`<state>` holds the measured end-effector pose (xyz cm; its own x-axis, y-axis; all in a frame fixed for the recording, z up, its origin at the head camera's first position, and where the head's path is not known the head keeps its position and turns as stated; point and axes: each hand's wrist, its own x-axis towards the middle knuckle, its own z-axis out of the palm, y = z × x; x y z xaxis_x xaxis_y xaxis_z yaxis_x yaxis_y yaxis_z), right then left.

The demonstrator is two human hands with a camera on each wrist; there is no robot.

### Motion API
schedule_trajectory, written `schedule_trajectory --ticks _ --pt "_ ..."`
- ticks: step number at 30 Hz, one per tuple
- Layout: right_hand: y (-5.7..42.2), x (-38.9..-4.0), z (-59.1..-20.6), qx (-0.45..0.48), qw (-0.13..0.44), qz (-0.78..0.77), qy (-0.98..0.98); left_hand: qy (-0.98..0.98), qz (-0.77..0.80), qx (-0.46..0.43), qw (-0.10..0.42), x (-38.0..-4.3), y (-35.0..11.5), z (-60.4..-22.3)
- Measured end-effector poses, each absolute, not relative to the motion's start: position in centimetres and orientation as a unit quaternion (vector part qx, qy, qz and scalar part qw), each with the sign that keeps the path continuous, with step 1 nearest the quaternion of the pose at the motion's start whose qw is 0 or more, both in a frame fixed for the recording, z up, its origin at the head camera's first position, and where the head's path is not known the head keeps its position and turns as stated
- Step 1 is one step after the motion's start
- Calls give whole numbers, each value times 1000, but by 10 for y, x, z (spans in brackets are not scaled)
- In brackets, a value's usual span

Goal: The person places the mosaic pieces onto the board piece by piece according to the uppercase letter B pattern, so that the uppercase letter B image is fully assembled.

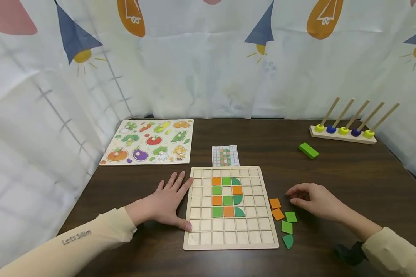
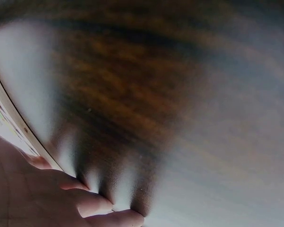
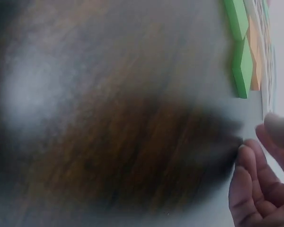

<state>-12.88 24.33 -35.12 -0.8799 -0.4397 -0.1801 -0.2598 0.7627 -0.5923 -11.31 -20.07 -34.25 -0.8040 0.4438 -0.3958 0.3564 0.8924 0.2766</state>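
Observation:
A wooden grid board (image 1: 230, 237) lies in front of me, with orange, light green and dark green tiles set in its middle cells. In the second tile row, bare wood shows between a light green square (image 1: 217, 190) and an orange square (image 1: 237, 190). My left hand (image 1: 166, 202) rests flat with fingers spread, its thumb and forefinger against the board's left edge. Right of the board, my right hand (image 1: 317, 200) is low over the table, loosely curled, nothing held. Beside it lie two orange squares (image 1: 277, 214), two light green squares (image 1: 287, 227) and a dark green quarter-round tile (image 1: 288, 241).
A pattern card (image 1: 225, 156) lies behind the board. At the back left is a vegetable puzzle board (image 1: 147, 142). To the right are a green block (image 1: 308, 150) and a peg stand (image 1: 343, 134) with coloured rings. A printed curtain (image 1: 208, 77) hangs behind the table.

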Motion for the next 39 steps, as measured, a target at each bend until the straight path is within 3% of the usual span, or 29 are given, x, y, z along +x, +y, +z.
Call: schedule_trajectory --ticks 18,39 --pt "253 -122 -362 -257 230 -325 881 942 84 206 250 -111 -197 -339" --pt "252 -123 -358 -295 163 -273 901 943 84 208 246 -115 -199 -339"
